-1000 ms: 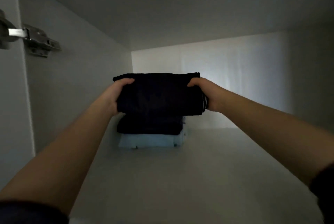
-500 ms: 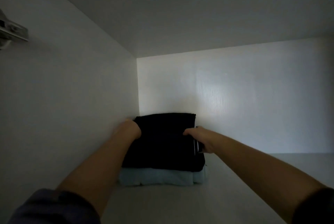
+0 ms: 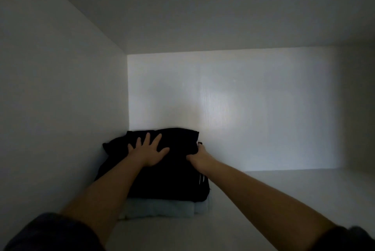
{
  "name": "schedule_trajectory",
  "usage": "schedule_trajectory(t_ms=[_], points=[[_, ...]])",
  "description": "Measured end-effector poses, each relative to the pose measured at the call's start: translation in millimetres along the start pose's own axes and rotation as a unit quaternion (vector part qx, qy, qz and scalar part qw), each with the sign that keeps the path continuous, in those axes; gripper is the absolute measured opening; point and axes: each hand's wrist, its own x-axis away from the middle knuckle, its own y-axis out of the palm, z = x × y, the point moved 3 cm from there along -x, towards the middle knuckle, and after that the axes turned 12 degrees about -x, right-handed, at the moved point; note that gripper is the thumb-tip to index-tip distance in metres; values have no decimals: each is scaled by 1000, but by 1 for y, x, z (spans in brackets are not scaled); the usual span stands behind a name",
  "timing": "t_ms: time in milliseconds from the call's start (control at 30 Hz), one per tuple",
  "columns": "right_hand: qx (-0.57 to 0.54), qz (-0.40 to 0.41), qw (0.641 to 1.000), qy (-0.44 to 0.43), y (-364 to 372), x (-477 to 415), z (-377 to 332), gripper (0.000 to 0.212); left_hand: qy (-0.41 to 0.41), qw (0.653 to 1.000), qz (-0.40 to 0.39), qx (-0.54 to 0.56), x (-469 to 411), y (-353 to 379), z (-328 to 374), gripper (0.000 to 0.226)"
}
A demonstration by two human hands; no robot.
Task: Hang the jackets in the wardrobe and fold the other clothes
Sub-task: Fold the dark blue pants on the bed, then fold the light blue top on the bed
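White wardrobe shelf [image 3: 263,206], dim and bare along the right side and front. Directly on it, in the back left corner against the side wall, a pale blue folded garment [image 3: 160,209], lying flat under dark folded clothes [image 3: 172,181] stacked on top

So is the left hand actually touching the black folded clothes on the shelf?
Touching. In the head view the left hand lies flat, fingers spread, pressed on top of the black folded clothes, with no gap showing beneath the palm.
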Motion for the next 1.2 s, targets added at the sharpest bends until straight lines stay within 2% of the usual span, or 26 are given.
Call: schedule_trajectory(t_ms=[33,67,200,300,467,600,700,800,900,1000,1067,1200], points=[[2,6,1000,-5,-2,10,-2,35,-2,1000,7,3,2,-2,-1,70],[1,9,1000,-10,-5,24,-6,44,-7,1000,19,7,4,-3,-2,70],[72,-3,994,-80,-23,92,-19,49,-31,997,71,25,24,-12,-1,65],[148,-23,986,-72,-48,148,-15,61,-15,994,76,80,52,-22,11,68],[158,19,986,-54,-96,254,-28,60,121,973,90,176,133,-47,70,69],[127,91,984,-82,-136,358,-41,52,254,937,117,208,241,-77,140,60],[63,165,974,-143,-165,458,-35,37,351,884,165,261,343,-92,190,51],[-18,264,953,-150,-190,575,-13,32,434,793,136,406,451,-86,238,35],[-37,359,926,-110,-201,693,16,31,493,704,23,510,558,-56,295,21],[-35,476,878,-35,-205,812,45,29,522,629,-99,567,671,-25,352,25],[-52,516,855,-9,-201,856,57,30,510,599,-159,597,719,-10,372,23],[-54,638,767,38,-199,982,66,24,547,513,-303,588,847,10,424,21]])
